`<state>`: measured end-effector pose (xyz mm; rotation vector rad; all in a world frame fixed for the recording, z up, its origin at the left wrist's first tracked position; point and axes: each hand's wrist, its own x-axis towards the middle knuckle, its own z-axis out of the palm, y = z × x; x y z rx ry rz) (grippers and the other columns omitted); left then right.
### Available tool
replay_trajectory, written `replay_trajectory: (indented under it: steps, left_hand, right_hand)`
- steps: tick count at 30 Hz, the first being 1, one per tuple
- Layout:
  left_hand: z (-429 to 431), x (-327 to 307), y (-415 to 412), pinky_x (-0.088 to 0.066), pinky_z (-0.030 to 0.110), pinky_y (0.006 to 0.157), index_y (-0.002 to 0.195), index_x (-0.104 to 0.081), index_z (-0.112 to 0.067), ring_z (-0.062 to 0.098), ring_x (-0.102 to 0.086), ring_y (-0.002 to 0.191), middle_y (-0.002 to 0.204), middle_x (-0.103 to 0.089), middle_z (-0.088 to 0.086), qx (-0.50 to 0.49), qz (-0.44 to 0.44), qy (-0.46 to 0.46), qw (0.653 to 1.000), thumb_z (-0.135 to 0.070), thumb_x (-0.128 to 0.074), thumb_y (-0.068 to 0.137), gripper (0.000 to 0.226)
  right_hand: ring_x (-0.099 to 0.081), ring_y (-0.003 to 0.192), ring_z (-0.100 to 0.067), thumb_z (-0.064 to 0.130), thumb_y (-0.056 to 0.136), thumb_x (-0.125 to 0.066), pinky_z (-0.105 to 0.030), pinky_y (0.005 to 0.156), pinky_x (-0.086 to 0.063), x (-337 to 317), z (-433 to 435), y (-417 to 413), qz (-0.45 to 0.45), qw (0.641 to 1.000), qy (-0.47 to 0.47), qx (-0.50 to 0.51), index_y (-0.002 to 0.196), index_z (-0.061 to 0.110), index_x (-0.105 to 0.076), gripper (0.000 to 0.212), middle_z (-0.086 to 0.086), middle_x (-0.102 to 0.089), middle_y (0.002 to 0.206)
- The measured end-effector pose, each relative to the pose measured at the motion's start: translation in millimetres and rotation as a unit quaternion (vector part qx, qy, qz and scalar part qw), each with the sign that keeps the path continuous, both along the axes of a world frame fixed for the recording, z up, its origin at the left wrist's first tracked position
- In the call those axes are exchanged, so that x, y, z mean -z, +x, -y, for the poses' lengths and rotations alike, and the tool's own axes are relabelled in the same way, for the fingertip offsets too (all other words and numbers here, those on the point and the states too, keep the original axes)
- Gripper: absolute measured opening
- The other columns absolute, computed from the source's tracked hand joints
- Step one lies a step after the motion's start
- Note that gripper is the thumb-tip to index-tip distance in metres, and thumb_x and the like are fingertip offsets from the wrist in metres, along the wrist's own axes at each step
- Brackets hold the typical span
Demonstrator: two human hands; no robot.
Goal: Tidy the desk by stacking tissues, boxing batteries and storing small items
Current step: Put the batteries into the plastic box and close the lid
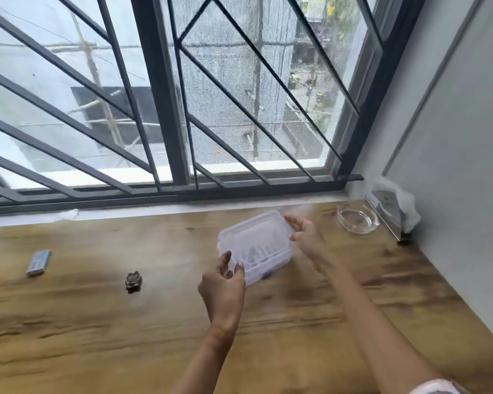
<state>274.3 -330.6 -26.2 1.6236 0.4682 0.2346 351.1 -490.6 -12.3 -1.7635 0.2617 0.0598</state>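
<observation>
A clear plastic box (258, 241) with its lid on sits on the wooden desk (97, 322), right of centre; pale shapes show faintly through it. My left hand (225, 285) grips its near left corner, thumb and fingers curled round the edge. My right hand (306, 233) holds the far right corner with curled fingers. A small silver-blue pack (38, 263) lies at the far left. A small dark bronze figurine (133, 281) stands left of the box.
A glass ashtray (357, 218) sits at the back right. Beside it, by the wall, stands a metal tissue holder (387, 211) with white tissue. A barred window runs along the desk's far edge.
</observation>
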Motion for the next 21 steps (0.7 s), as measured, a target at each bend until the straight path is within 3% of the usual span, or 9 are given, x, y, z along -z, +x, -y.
replay_trajectory:
  steps: [5,8,12,15,18,21]
  left_hand:
    - [1.1,8.2,4.6,-0.044,0.019,0.087,0.116,-0.064,-0.008,0.012,-0.064,0.095,0.114,-0.067,0.006,-0.022,-0.013,0.059,0.998,-0.008,-0.062,0.084,0.032]
    - [1.1,10.6,6.0,-0.048,0.024,0.085,0.110,-0.068,-0.016,0.019,-0.066,0.095,0.106,-0.071,0.004,-0.041,-0.031,0.099,0.994,-0.013,-0.062,0.084,0.028]
    - [-1.1,11.3,8.7,-0.045,0.022,0.078,0.110,-0.065,-0.017,0.018,-0.066,0.094,0.106,-0.070,0.003,-0.057,-0.043,0.092,0.993,-0.018,-0.066,0.082,0.027]
    - [-4.8,12.0,12.6,-0.043,0.019,0.073,0.112,-0.061,-0.012,0.015,-0.064,0.082,0.105,-0.068,0.000,-0.060,-0.055,0.078,0.994,-0.014,-0.068,0.081,0.032]
    - [-9.5,14.4,16.9,-0.051,0.024,0.074,0.114,-0.060,-0.008,0.010,-0.057,0.076,0.107,-0.065,0.003,-0.046,-0.070,0.047,0.995,-0.013,-0.069,0.080,0.035]
    - [-11.1,19.8,20.8,-0.040,0.004,0.059,0.112,-0.061,-0.004,0.009,-0.053,0.080,0.098,-0.060,-0.001,-0.036,-0.077,0.022,0.996,-0.011,-0.068,0.081,0.032]
  right_hand:
    - [-0.048,0.105,-0.011,-0.014,0.084,-0.039,-0.025,0.088,-0.044,14.4,-1.8,4.1,-0.010,0.999,-0.030,-0.001,0.129,0.003,-0.048,0.049,-0.002,-0.054,0.117]
    - [-0.048,0.106,-0.009,-0.017,0.081,-0.037,-0.023,0.092,-0.041,18.7,-1.0,3.7,-0.003,0.999,-0.031,-0.013,0.129,0.001,-0.048,0.052,0.002,-0.053,0.115]
    - [-0.045,0.113,-0.008,-0.017,0.079,-0.035,-0.026,0.102,-0.037,27.2,-2.0,4.4,0.002,0.999,-0.047,-0.022,0.133,0.002,-0.043,0.058,-0.005,-0.051,0.130]
    - [-0.045,0.113,-0.009,-0.017,0.080,-0.035,-0.023,0.098,-0.038,29.8,-1.9,4.9,0.005,0.999,-0.038,-0.015,0.134,0.001,-0.042,0.058,-0.006,-0.049,0.132]
    - [-0.047,0.112,-0.011,-0.016,0.081,-0.036,-0.017,0.089,-0.044,31.7,-2.8,4.7,0.011,0.999,-0.033,-0.012,0.134,0.001,-0.042,0.056,-0.005,-0.051,0.128]
    - [-0.046,0.115,-0.013,-0.015,0.083,-0.036,-0.025,0.096,-0.042,35.8,-3.3,5.3,0.010,1.000,-0.029,-0.006,0.135,0.000,-0.041,0.054,-0.008,-0.049,0.133]
